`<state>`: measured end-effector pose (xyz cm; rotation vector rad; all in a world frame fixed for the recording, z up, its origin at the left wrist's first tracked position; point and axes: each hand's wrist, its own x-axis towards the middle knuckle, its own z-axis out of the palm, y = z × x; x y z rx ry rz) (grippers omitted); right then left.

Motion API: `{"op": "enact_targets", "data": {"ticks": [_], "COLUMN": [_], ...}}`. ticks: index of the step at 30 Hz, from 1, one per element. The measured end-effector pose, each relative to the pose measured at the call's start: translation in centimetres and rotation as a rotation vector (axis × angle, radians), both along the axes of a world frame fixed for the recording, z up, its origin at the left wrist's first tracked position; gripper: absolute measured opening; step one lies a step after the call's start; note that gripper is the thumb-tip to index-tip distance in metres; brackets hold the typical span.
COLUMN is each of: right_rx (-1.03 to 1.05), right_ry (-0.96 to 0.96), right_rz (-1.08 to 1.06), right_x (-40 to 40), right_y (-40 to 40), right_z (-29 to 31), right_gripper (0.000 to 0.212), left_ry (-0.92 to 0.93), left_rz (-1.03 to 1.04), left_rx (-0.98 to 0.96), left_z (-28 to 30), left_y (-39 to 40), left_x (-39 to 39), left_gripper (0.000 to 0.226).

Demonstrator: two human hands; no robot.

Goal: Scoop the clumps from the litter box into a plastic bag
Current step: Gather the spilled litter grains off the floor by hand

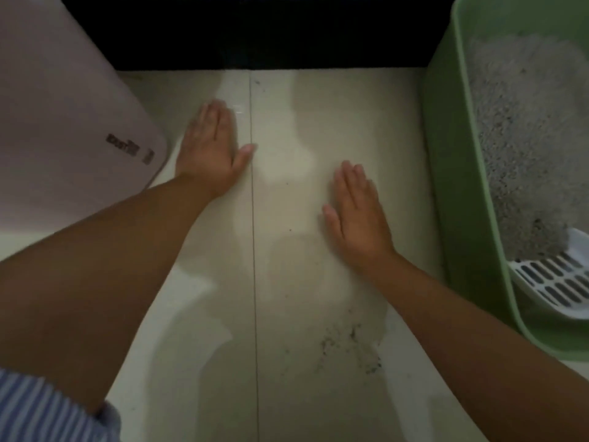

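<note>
— What are our hands holding?

— Nothing. Our left hand (212, 148) lies palm down with straight fingers over the pale glossy tiled floor (287, 314), and our right hand (358, 215) does the same nearer to us, thumb spread out. Whether the palms press on the tile or hover just above it, we cannot tell.

— Then let us go from the biggest thing down.

— The floor fills most of the view, with a thin grout line (253, 250) running away from us between our two hands. A black band (248, 33) crosses the top, along the far edge of the floor.

— And on the sides?

— On the left stands a large pale pinkish plastic container with a rounded corner (63, 122); it bears dark printing that is too blurred to read. Our left hand is just beside that corner. On the right stands the tall light green plastic litter box (446, 173), with our right hand near its wall but apart from it.

— What is inside it?

— Grey granular litter (526, 154), and at the near end a white slotted plastic scoop (554, 282) resting in the box.

— Anything smaller?

— A patch of scattered dark litter grains (347, 349) on the floor below our right forearm, and a blue-and-white striped piece of clothing (38, 409) at the bottom left corner.
</note>
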<state>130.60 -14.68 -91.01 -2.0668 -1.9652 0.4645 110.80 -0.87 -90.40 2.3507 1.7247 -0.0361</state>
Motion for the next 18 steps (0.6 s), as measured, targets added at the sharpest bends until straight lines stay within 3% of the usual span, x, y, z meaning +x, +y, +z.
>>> {"op": "enact_targets", "data": {"ticks": [3,10,13,18], "right_rx": [-0.011,-0.009,-0.030,-0.048], "right_ry": [-0.025,-0.080,-0.076,-0.046], "right_rz": [-0.161,-0.228,-0.231,-0.235], "right_x": [1.0,0.9,0.9,0.9], "right_y": [1.5,2.4,2.4,2.5], "right_z": [-0.4,-0.8,-0.7,-0.5], "right_gripper": [0.076,0.070,0.070,0.074], "left_ry": [0.027,-0.135,-0.078,-0.177], "left_rz": [0.011,-0.090,-0.211,-0.559], "left_rx": [-0.002,0.009,-0.044,0.030], "left_z": [-0.5,-0.9,-1.1,-1.4], "left_y": [1.1,4.0,3.9,1.2], "left_x": [0.7,4.2,5.3,4.4], "left_gripper": [0.069,0.071,0.075,0.072]}}
